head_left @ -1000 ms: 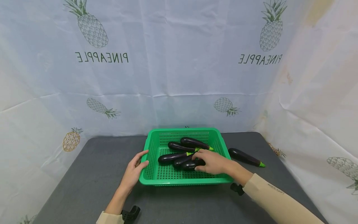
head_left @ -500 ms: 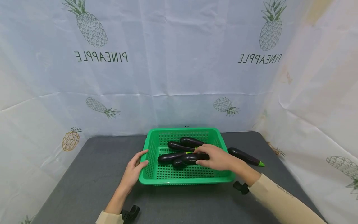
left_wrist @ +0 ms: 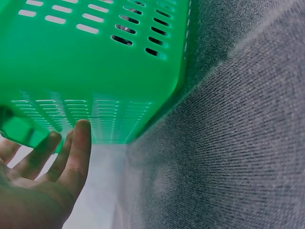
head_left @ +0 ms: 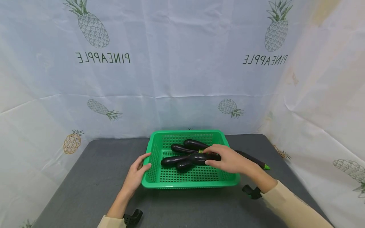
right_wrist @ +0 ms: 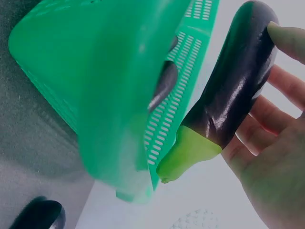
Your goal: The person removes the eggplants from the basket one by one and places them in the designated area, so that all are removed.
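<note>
My right hand [head_left: 229, 160] holds a dark purple eggplant [head_left: 199, 159] above the others in the green basket [head_left: 188, 185]. In the right wrist view, thumb and fingers grip that eggplant [right_wrist: 236, 76] around its body, and its bright green cap points toward the basket's rim. My left hand [head_left: 135, 174] touches the basket's left side with its fingers spread. The left wrist view has those fingers [left_wrist: 78, 152] loosely extended at the basket's perforated wall [left_wrist: 95, 57]. Several more eggplants lie inside, one of them [head_left: 172, 161] near the left end.
Another eggplant [head_left: 255, 159] lies on the dark grey table [head_left: 182, 209] right of the basket, partly behind my right hand. A white curtain [head_left: 182, 79] printed with pineapples hangs behind the table and along both sides.
My right hand has lifted the front eggplant off the basket's floor and moved it slightly to the right. The left hand and the basket have stayed nearly in place.
</note>
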Motion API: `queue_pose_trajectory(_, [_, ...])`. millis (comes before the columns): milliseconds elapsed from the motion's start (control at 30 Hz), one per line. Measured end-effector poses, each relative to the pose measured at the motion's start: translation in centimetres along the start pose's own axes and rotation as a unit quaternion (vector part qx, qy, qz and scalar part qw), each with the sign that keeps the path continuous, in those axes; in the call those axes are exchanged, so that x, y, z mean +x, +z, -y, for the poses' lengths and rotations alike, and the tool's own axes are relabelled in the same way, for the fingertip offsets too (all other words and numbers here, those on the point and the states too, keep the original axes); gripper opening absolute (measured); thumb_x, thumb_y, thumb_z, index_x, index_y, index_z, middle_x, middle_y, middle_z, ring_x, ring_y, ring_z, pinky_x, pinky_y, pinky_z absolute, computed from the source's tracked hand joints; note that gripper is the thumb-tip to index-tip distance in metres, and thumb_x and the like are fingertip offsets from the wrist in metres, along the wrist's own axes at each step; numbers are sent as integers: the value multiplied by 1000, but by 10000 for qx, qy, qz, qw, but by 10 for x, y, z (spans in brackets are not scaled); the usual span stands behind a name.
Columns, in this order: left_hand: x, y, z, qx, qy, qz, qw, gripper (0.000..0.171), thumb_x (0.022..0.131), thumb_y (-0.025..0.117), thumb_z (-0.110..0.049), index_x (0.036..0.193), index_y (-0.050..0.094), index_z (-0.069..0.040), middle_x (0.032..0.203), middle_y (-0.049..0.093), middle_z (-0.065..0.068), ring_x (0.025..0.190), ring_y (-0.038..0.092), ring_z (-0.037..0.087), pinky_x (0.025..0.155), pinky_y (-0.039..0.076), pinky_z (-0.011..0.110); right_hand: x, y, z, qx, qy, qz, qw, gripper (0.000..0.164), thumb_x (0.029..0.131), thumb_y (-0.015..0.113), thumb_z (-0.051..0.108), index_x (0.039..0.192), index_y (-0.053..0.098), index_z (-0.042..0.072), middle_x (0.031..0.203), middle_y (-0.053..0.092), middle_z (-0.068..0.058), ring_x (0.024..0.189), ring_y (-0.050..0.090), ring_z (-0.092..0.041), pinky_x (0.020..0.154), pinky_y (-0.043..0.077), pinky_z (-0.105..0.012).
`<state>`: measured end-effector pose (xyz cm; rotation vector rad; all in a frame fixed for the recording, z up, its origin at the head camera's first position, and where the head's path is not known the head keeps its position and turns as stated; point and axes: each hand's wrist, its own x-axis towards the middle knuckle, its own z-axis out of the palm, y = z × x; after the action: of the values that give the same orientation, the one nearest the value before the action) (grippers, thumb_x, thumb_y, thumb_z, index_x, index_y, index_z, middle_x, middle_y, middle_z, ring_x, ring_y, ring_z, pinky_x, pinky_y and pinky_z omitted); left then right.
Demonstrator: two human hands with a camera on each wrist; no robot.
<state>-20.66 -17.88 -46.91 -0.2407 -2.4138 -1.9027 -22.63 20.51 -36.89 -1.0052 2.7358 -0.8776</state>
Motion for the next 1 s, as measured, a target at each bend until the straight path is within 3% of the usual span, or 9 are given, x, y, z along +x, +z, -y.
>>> queue_pose_trajectory(200, [0,0,1,-35,52,8,10000,48,107,56,-23,153,45,-17,165,27,14,153,22,32,113,32,58,-9,-7,-3,-108,-92,-192,9997,43,101,63,44,134,64,15,119,63,5,102,58,-16,84,52,-41])
queue_pose_trajectory(367, [-1,-1,0,9,20,7,10000,48,107,56,-22,153,44,-17,165,27,15,152,24,33,112,35,57,-18,-13,-5,-165,-9,-352,9992,42,101,64,43,133,65,16,118,63,6,102,58,-16,85,51,-45])
queue_pose_trajectory(567, [-1,-2,-1,18,-70,10,10000,48,107,56,-23,153,44,-18,164,30,14,148,35,31,102,46,36,-29,-18,-10,-267,155,-539,9981,41,101,64,42,133,65,17,123,63,4,108,59,-19,87,51,-48])
queue_pose_trajectory(667, [-1,-2,-2,1,-74,18,10000,48,107,56,-23,153,44,-18,163,30,15,147,36,31,97,47,27,-35,-21,-13,-298,156,-625,9975,39,101,65,40,132,65,17,120,63,3,103,59,-17,83,52,-46])
queue_pose_trajectory(1000, [0,-1,0,-11,-35,34,10000,48,107,56,-25,153,44,-18,164,29,14,149,32,29,98,45,23,-51,-33,-25,-448,347,-900,9943,35,99,69,36,128,67,17,108,63,8,92,57,-8,75,51,-32])
